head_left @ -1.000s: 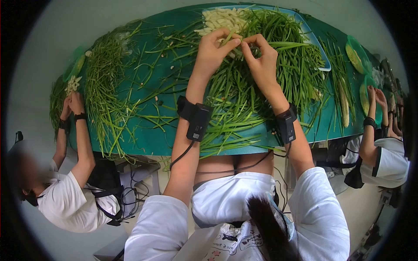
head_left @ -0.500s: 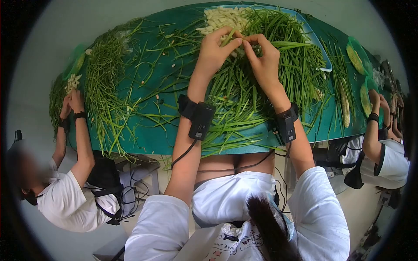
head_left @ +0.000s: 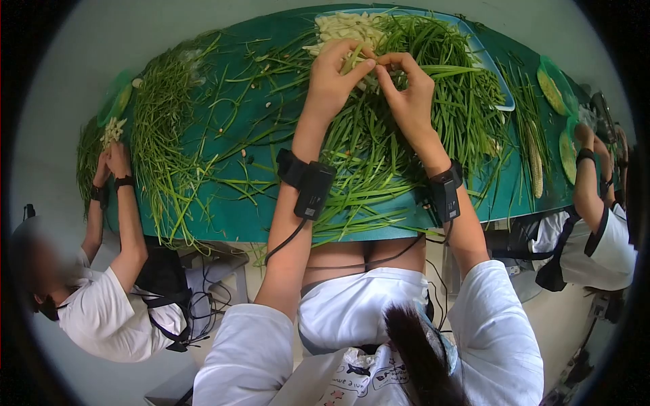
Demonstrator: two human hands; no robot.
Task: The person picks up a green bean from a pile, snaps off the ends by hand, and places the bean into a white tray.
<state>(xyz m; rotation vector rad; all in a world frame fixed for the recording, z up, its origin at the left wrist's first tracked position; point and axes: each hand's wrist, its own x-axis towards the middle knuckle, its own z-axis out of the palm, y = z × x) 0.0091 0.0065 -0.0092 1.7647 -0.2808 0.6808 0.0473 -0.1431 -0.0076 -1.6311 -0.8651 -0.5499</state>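
My left hand [head_left: 336, 76] is closed, with a short pale green stalk [head_left: 351, 61] between its thumb and fingers. Its fingertips meet those of my right hand [head_left: 410, 86], which is pinched closed; what lies in that pinch is too small to make out. Both hands are over a heap of long green leafy stalks [head_left: 379, 135] that spreads toward the table's near edge. Just beyond my left hand, pale whitish cut pieces [head_left: 349, 28] lie on a blue-rimmed tray [head_left: 502, 84], partly covered by green stalks.
Another green heap [head_left: 162, 128] lies left on the green table [head_left: 230, 135], with scattered bits. A pale yellow cob [head_left: 536, 166] and green mesh bags [head_left: 554, 91] lie right. A person [head_left: 101, 298] at left handles pale pieces [head_left: 113, 130]; another person [head_left: 596, 237] works at right.
My hands stay together in nearly the same place, with only small finger shifts. At the right, the other person's hands have moved slightly up and away from the body.
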